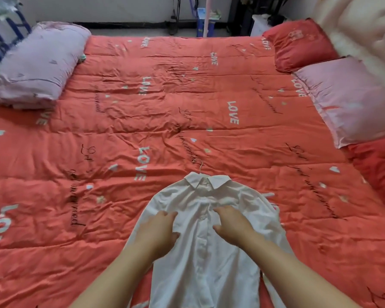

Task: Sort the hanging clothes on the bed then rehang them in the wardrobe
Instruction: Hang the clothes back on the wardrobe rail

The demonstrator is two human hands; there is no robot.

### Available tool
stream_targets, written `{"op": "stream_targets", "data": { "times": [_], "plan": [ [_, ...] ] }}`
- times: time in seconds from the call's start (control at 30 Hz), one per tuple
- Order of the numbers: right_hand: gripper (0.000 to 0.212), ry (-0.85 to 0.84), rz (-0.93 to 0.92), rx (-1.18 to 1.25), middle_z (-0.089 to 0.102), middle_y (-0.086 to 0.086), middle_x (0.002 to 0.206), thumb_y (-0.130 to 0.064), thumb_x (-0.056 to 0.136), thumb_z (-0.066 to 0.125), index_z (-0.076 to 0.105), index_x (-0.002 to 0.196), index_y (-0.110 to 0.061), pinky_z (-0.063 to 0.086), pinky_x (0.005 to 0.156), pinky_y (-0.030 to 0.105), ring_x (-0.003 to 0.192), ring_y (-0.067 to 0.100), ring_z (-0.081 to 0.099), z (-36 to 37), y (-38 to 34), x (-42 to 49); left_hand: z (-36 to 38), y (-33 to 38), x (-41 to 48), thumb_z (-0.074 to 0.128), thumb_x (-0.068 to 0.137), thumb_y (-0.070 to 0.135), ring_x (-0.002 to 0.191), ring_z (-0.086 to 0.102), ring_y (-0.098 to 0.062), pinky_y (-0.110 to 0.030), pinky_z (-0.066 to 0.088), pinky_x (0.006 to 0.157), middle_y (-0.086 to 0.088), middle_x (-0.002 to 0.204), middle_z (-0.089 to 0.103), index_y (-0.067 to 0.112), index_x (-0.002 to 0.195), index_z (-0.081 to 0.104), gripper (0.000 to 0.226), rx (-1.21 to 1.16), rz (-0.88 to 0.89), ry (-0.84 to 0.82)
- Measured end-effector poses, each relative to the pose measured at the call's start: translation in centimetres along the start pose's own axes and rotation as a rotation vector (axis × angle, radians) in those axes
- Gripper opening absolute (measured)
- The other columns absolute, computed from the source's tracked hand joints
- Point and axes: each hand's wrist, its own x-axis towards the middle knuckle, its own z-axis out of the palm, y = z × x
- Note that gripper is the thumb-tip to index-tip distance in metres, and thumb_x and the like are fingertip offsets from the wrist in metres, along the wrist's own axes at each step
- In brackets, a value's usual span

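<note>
A white collared shirt (200,258) lies face up on the coral quilt (142,121), at the near middle of the bed. The thin metal hook of its hanger (197,163) pokes out beyond the collar. My left hand (158,232) rests on the shirt's chest, left of the button placket, with its fingertips bent down into the cloth. My right hand (231,223) rests on the chest right of the placket, fingers reaching toward the buttons. Whether either hand pinches fabric is hidden. The wardrobe is out of view.
A lilac pillow (38,63) lies at the far left. A red pillow (298,43) and a pink pillow (351,98) lie along the right edge, beside a cream padded headboard (365,25). Beyond the bed are floor, dark stands and a blue box (201,21).
</note>
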Motion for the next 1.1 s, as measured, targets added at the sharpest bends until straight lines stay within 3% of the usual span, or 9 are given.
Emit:
{"op": "stream_targets", "data": {
  "times": [0.1, 0.2, 0.43, 0.57, 0.73, 0.87, 1.0, 1.1],
  "plan": [
    [0.039, 0.01, -0.02, 0.015, 0.056, 0.006, 0.123, -0.023, 0.088, 0.05, 0.052, 0.126, -0.015, 0.047, 0.089, 0.037, 0.114, 0.027, 0.052, 0.0, 2.1, 6.9, 1.5, -0.1, 4.2, 0.049, 0.093, 0.039, 0.133, 0.036, -0.019, -0.033, 0.035, 0.105, 0.001, 0.147, 0.033, 0.026, 0.146, 0.025, 0.059, -0.039, -0.048, 0.001],
    [0.042, -0.009, -0.034, -0.03, 0.055, 0.011, 0.121, -0.026, 0.088, 0.052, 0.05, 0.128, -0.012, 0.046, 0.084, 0.036, 0.11, 0.03, 0.054, 0.3, 3.1, 13.4, 2.6, -0.9, 8.2, 0.05, 0.093, 0.037, 0.133, 0.035, -0.017, -0.031, 0.035, 0.104, 0.001, 0.146, 0.035, 0.024, 0.145, 0.027, 0.058, -0.095, -0.091, 0.028],
    [0.036, 0.046, -0.013, -0.109, 0.043, 0.011, 0.13, -0.015, 0.094, 0.042, 0.048, 0.129, -0.011, 0.04, 0.092, 0.04, 0.119, 0.032, 0.044, 2.2, 3.8, 24.9, 6.9, -2.3, 14.9, 0.05, 0.094, 0.034, 0.13, 0.036, -0.017, -0.033, 0.035, 0.104, 0.001, 0.141, 0.038, 0.021, 0.142, 0.033, 0.053, -0.166, -0.135, 0.045],
    [0.044, 0.089, -0.001, -0.105, 0.049, 0.01, 0.13, -0.004, 0.088, 0.039, 0.044, 0.13, -0.015, 0.038, 0.091, 0.04, 0.12, 0.031, 0.046, 3.9, 3.9, 28.6, 9.4, -2.8, 16.1, 0.048, 0.095, 0.033, 0.131, 0.036, -0.016, -0.032, 0.034, 0.105, 0.004, 0.144, 0.034, 0.023, 0.142, 0.032, 0.051, -0.191, -0.143, 0.047],
    [0.036, 0.197, 0.076, -0.122, 0.052, 0.013, 0.125, -0.009, 0.091, 0.041, 0.052, 0.125, -0.013, 0.037, 0.093, 0.038, 0.118, 0.033, 0.047, 5.0, 4.7, 30.2, 11.5, -3.9, 14.9, 0.044, 0.096, 0.032, 0.132, 0.034, -0.013, -0.026, 0.031, 0.104, 0.007, 0.145, 0.032, 0.025, 0.143, 0.029, 0.05, -0.198, -0.147, 0.046],
    [0.023, 0.248, 0.038, 0.063, 0.064, 0.016, 0.108, -0.022, 0.095, 0.048, 0.066, 0.103, -0.01, 0.034, 0.073, 0.034, 0.103, 0.036, 0.056, 4.3, 4.7, 29.1, 11.5, -5.1, 13.1, 0.045, 0.096, 0.031, 0.133, 0.031, -0.011, -0.025, 0.03, 0.105, 0.009, 0.145, 0.032, 0.026, 0.144, 0.028, 0.051, -0.208, -0.159, 0.062],
    [0.018, 0.378, -0.124, 0.19, 0.066, 0.013, 0.088, -0.019, 0.089, 0.055, 0.069, 0.08, -0.01, 0.03, 0.064, 0.032, 0.088, 0.035, 0.058, 1.8, 3.3, 24.8, 9.3, -6.1, 11.4, 0.054, 0.09, 0.024, 0.126, 0.045, -0.02, -0.034, 0.038, 0.103, 0.0, 0.135, 0.048, 0.017, 0.138, 0.042, 0.05, -0.285, -0.141, 0.225],
    [0.012, 0.485, -0.269, 0.231, 0.064, 0.011, 0.085, -0.014, 0.086, 0.061, 0.072, 0.084, -0.011, 0.03, 0.067, 0.031, 0.085, 0.03, 0.057, -0.5, 1.0, 19.9, 6.0, -6.3, 9.9, 0.056, 0.076, 0.027, 0.108, 0.059, -0.034, -0.044, 0.048, 0.089, -0.014, 0.117, 0.061, 0.004, 0.125, 0.056, 0.054, -0.287, -0.113, 0.466]
  ]
}}
